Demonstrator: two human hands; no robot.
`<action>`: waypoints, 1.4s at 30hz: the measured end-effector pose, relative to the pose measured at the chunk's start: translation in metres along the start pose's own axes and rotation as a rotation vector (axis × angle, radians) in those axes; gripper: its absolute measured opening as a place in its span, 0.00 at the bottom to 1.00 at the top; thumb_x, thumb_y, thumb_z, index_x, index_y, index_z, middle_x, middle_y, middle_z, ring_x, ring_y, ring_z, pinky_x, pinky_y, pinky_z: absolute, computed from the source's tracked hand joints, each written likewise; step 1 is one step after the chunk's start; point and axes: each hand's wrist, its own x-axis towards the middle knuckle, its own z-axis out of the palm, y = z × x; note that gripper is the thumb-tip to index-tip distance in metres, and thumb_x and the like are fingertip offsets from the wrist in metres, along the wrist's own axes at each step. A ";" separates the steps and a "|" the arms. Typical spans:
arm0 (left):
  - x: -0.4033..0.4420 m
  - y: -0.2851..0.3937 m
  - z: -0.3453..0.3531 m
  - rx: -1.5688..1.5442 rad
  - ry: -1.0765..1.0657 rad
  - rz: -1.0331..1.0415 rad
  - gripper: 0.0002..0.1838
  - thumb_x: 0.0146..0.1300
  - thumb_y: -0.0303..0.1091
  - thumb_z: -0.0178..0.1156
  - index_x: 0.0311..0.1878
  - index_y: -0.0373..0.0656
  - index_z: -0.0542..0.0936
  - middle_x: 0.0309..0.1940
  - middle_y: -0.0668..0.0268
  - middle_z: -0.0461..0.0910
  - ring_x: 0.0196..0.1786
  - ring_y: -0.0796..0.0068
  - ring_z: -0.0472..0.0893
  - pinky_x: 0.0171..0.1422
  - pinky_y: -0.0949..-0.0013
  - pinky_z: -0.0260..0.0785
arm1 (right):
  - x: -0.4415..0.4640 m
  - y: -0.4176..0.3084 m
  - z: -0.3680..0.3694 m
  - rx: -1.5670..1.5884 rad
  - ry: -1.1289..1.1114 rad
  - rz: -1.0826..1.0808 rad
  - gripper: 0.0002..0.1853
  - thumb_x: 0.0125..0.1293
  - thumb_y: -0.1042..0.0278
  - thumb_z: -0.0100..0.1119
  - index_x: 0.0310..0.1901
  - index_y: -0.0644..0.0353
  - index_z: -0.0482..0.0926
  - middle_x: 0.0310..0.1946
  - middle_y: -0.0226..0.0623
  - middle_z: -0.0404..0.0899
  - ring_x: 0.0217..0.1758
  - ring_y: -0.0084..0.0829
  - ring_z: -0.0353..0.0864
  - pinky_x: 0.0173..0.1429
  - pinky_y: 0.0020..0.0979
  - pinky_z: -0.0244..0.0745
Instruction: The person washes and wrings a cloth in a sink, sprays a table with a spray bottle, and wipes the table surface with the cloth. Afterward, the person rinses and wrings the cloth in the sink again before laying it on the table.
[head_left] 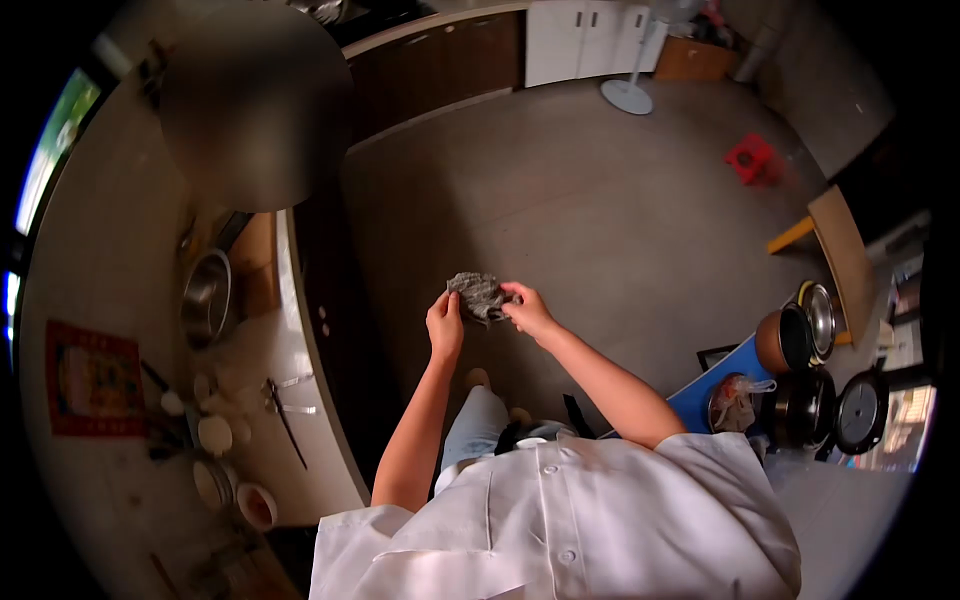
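Note:
A crumpled grey cloth (477,294) is held up in front of my body, above the floor. My left hand (444,325) grips its left edge, thumb on top. On the other side, my right hand (527,308) pinches the right edge between thumb and fingers. The cloth looks bunched, and its underside is hidden from view.
A white counter (335,440) runs along my left, with a metal bowl (207,298), white cups and dishes. To my right, a blue-topped table (690,400) carries pots and a bag. Farther off stand a fan (627,97), a red stool (750,159) and cabinets (430,80).

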 end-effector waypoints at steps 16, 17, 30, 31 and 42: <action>0.258 0.098 0.280 -0.215 -0.512 -0.057 0.13 0.66 0.37 0.47 0.34 0.36 0.72 0.28 0.72 0.71 0.34 0.83 0.67 0.40 0.76 0.61 | 0.135 0.022 -0.289 -0.054 1.015 -0.035 0.13 0.49 0.83 0.44 0.33 0.59 0.78 0.25 0.33 0.77 0.31 0.25 0.73 0.35 0.27 0.67; 0.267 0.106 0.300 -0.216 -0.589 -0.070 0.12 0.66 0.37 0.48 0.34 0.36 0.72 0.28 0.72 0.71 0.34 0.83 0.67 0.40 0.76 0.61 | 0.137 0.021 -0.300 0.021 1.057 -0.003 0.14 0.49 0.84 0.43 0.33 0.60 0.78 0.26 0.34 0.77 0.31 0.25 0.72 0.36 0.27 0.66; 0.269 0.230 0.601 -0.191 -1.316 -0.297 0.20 0.59 0.34 0.57 0.54 0.39 0.71 0.46 0.67 0.75 0.50 0.78 0.72 0.55 0.72 0.63 | 0.185 0.029 -0.514 0.418 1.028 0.029 0.14 0.55 0.72 0.55 0.44 0.61 0.76 0.39 0.34 0.77 0.38 0.22 0.73 0.42 0.23 0.68; 0.267 0.245 0.623 -0.135 -1.434 -0.228 0.20 0.58 0.33 0.57 0.54 0.39 0.72 0.46 0.68 0.75 0.49 0.79 0.72 0.54 0.72 0.63 | 0.190 0.020 -0.534 0.423 1.114 0.008 0.19 0.54 0.71 0.56 0.50 0.58 0.72 0.46 0.37 0.74 0.44 0.24 0.72 0.46 0.24 0.68; 0.285 0.339 0.847 0.294 -1.904 0.468 0.11 0.54 0.28 0.57 0.42 0.37 0.79 0.31 0.66 0.80 0.34 0.80 0.75 0.41 0.73 0.67 | 0.153 -0.044 -0.744 -0.508 1.091 0.273 0.10 0.44 0.67 0.61 0.28 0.57 0.71 0.44 0.35 0.75 0.58 0.40 0.65 0.58 0.51 0.58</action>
